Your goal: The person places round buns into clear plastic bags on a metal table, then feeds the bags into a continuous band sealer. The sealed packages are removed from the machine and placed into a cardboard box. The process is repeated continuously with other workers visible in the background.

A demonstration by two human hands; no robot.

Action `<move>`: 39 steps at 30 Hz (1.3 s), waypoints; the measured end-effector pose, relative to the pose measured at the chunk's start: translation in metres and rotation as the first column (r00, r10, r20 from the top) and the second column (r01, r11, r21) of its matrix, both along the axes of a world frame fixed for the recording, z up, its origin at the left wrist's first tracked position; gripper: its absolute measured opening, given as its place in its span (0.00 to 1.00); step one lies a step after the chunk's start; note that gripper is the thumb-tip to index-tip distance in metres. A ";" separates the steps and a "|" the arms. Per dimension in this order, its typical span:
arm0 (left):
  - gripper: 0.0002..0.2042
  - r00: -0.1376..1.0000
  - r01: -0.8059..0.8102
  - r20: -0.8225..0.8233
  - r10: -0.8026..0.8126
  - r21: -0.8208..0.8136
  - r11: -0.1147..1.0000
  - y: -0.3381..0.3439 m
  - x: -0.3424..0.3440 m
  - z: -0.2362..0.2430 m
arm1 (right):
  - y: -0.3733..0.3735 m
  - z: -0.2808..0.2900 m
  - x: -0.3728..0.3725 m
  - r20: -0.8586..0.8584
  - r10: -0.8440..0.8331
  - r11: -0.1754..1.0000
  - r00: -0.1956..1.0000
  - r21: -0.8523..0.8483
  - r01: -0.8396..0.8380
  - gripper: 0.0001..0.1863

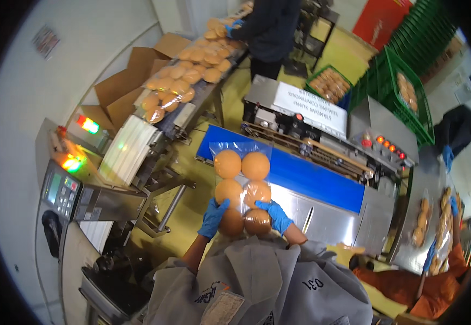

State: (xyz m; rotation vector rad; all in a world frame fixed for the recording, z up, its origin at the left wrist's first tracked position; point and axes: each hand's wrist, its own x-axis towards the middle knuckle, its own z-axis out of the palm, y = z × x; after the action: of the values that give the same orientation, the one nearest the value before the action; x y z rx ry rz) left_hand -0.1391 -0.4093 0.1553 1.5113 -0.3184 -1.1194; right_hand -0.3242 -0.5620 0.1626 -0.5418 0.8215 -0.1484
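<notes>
Between my two hands I hold a clear plastic bag of round golden buns point(242, 190), several of them lying in two columns. My left hand point(212, 218), in a blue glove, grips the bag's left side near its lower end. On the opposite side my right hand point(275, 215), gloved in blue too, is closed on the edge with its thumb over a bun. The bag's far end, its film spread flat, reaches over the left end of a blue conveyor belt point(314, 184). Fingers under the bag are hidden.
Behind the blue belt stands a sealing machine point(306, 124) with lit buttons. Bagged buns point(181, 76) cover a conveyor at the far left, where a person in dark clothing works. Green crates point(408, 103) stand far right. An orange-sleeved person handles bags on a metal table point(408, 238).
</notes>
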 end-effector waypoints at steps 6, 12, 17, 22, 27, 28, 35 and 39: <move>0.25 0.947 0.079 -0.305 -0.100 -0.080 0.994 0.066 -0.029 0.039 | 0.027 -0.009 -0.015 -0.033 0.292 0.953 0.956 -0.072 -0.293 0.25; 0.17 0.841 -0.392 -0.407 0.357 -0.002 0.920 0.198 -0.064 -0.012 | 0.100 0.012 0.046 -0.040 0.658 0.751 0.752 -0.040 -0.659 0.21; 0.11 0.557 -0.780 -0.342 0.757 0.100 0.618 0.288 -0.042 0.012 | 0.163 -0.045 0.101 0.121 0.688 0.720 0.716 -0.238 -0.652 0.08; 0.10 0.113 -0.987 -0.187 0.976 -0.136 0.088 0.402 0.059 -0.027 | 0.165 -0.048 0.144 0.079 0.608 0.794 0.790 -0.057 -0.605 0.08; 0.12 -0.051 -0.911 -0.201 0.978 -0.393 -0.128 0.416 0.195 0.059 | 0.176 -0.064 0.198 -0.022 0.517 0.850 0.855 -0.101 -0.517 0.10; 0.13 -0.122 -0.868 -0.081 0.989 -0.474 -0.146 0.458 0.224 0.034 | 0.191 -0.062 0.216 -0.039 0.550 0.828 0.835 -0.109 -0.550 0.10; 0.06 0.227 -0.972 -0.468 0.854 -0.055 0.229 0.439 0.327 -0.049 | 0.241 -0.014 0.303 -0.046 0.541 0.824 0.840 -0.174 -0.540 0.08; 0.14 0.492 -0.760 -0.531 0.690 0.124 0.638 0.436 0.284 -0.134 | 0.214 -0.059 0.344 0.215 0.512 0.851 0.832 -0.263 -0.455 0.05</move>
State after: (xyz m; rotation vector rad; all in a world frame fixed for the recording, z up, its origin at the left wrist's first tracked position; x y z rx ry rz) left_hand 0.1445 0.0265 0.0211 0.9607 0.6153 -0.7338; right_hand 0.0202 -0.3483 0.1035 -0.8870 0.3726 0.1650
